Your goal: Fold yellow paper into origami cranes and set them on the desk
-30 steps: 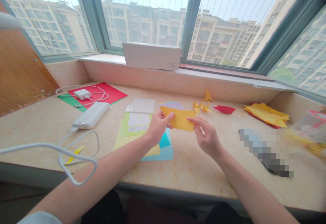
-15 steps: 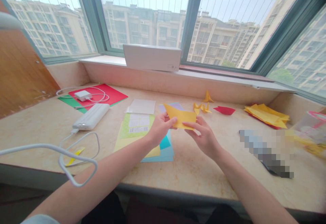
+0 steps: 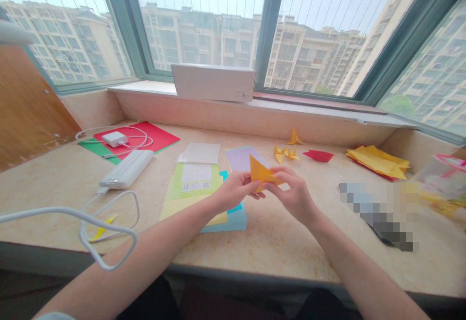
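A folded piece of yellow origami paper [image 3: 257,168] is held above the table between both hands, one pointed corner standing up. My left hand [image 3: 240,187] pinches its left side, thumb in front and fingers partly hidden behind. On the right side my right hand [image 3: 289,184] grips it, with the thumb pressed on a fold near the middle. Behind the hands lie a sheet of lilac paper [image 3: 240,157] and several small folded yellow paper figures [image 3: 291,154]. A red folded paper piece [image 3: 318,156] rests to their right.
Left are a white power bank [image 3: 126,168], a charger [image 3: 114,139] on red paper [image 3: 163,138] and a looped cable [image 3: 47,210]. Paper packs [image 3: 174,208] lie left of the hands. Yellow sheets [image 3: 378,161], a pixelated dark object [image 3: 378,220] and a clear container [image 3: 442,176] are right.
The yellow paper has gone from a wide, flat shape to a more pointed one, its corner now upright. Both hands have closed in towards each other, and the view has shifted slightly.
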`<act>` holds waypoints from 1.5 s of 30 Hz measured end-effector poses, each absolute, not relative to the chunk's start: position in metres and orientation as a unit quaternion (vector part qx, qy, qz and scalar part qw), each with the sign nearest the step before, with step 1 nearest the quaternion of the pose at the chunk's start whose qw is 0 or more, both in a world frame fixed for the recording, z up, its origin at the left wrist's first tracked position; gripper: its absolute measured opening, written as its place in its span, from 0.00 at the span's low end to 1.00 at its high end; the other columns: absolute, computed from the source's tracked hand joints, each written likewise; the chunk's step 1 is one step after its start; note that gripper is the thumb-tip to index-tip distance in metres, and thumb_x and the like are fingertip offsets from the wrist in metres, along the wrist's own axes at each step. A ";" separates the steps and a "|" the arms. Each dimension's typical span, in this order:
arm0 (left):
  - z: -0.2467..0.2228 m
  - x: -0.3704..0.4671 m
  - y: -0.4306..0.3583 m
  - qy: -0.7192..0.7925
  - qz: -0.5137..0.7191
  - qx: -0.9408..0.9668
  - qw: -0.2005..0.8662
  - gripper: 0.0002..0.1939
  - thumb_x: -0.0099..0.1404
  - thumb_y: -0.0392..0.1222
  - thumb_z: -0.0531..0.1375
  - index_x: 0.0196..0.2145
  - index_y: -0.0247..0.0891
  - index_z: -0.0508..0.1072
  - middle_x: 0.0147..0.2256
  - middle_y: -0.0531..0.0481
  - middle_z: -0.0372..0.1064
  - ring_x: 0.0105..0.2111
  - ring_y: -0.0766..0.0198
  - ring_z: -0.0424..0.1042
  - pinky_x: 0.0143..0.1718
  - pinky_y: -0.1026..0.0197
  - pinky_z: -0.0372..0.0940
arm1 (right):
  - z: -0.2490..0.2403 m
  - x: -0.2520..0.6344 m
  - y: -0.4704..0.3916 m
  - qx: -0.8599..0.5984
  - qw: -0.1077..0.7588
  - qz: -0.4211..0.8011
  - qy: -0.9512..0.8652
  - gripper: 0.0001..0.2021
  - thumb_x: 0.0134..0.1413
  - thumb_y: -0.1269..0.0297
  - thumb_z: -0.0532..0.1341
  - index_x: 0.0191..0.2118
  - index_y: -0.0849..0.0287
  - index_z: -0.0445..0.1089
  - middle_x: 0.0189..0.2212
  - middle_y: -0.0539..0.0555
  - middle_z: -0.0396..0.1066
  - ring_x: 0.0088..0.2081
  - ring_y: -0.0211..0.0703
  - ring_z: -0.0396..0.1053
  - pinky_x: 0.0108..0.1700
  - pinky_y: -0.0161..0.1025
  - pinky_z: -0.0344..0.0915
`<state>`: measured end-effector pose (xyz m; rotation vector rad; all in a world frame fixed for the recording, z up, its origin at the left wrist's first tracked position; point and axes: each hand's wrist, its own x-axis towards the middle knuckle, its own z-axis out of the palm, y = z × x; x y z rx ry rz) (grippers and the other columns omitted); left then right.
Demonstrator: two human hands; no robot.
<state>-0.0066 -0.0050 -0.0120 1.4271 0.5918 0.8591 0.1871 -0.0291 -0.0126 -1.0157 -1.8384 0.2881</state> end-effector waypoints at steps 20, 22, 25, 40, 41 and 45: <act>-0.011 -0.006 -0.013 0.216 0.352 0.601 0.684 0.21 0.67 0.51 0.59 0.53 0.38 0.74 0.53 0.37 0.72 0.47 0.53 0.76 0.49 0.54 0.69 | -0.011 0.192 -0.021 -0.433 0.578 0.251 -0.645 0.07 0.51 0.59 0.68 0.33 0.56 0.77 0.41 0.56 0.71 0.45 0.49 0.70 0.49 0.47 0.67; -0.009 -0.006 -0.014 0.212 0.353 0.604 0.683 0.21 0.67 0.51 0.60 0.53 0.38 0.73 0.52 0.37 0.72 0.47 0.52 0.76 0.49 0.53 0.69 | -0.011 0.191 -0.021 -0.434 0.584 0.239 -0.643 0.07 0.51 0.59 0.69 0.32 0.56 0.77 0.41 0.56 0.71 0.45 0.48 0.70 0.49 0.47 0.67; -0.006 -0.006 -0.017 0.200 0.351 0.614 0.679 0.21 0.65 0.48 0.62 0.54 0.39 0.73 0.52 0.38 0.72 0.49 0.51 0.75 0.50 0.52 0.68 | -0.010 0.191 -0.022 -0.438 0.590 0.222 -0.641 0.08 0.50 0.58 0.69 0.30 0.56 0.76 0.40 0.56 0.71 0.44 0.48 0.70 0.49 0.48 0.68; -0.006 -0.001 -0.020 0.222 0.381 0.615 0.654 0.19 0.66 0.48 0.62 0.51 0.37 0.75 0.49 0.39 0.74 0.46 0.50 0.77 0.47 0.53 0.70 | -0.004 0.187 -0.026 -0.430 0.602 0.224 -0.634 0.08 0.50 0.57 0.69 0.29 0.56 0.76 0.40 0.56 0.71 0.45 0.48 0.70 0.47 0.46 0.70; -0.006 -0.001 -0.020 0.224 0.383 0.610 0.656 0.19 0.66 0.48 0.62 0.51 0.37 0.75 0.50 0.39 0.74 0.45 0.50 0.77 0.47 0.52 0.70 | -0.003 0.187 -0.026 -0.429 0.603 0.232 -0.631 0.09 0.50 0.56 0.69 0.30 0.56 0.76 0.40 0.56 0.71 0.45 0.48 0.70 0.47 0.46 0.70; -0.005 -0.001 -0.019 0.222 0.390 0.588 0.673 0.19 0.65 0.47 0.63 0.52 0.38 0.75 0.53 0.39 0.71 0.45 0.50 0.77 0.46 0.53 0.71 | 0.000 0.186 -0.027 -0.427 0.608 0.298 -0.600 0.10 0.51 0.55 0.68 0.32 0.57 0.77 0.40 0.56 0.72 0.43 0.47 0.71 0.44 0.44 0.71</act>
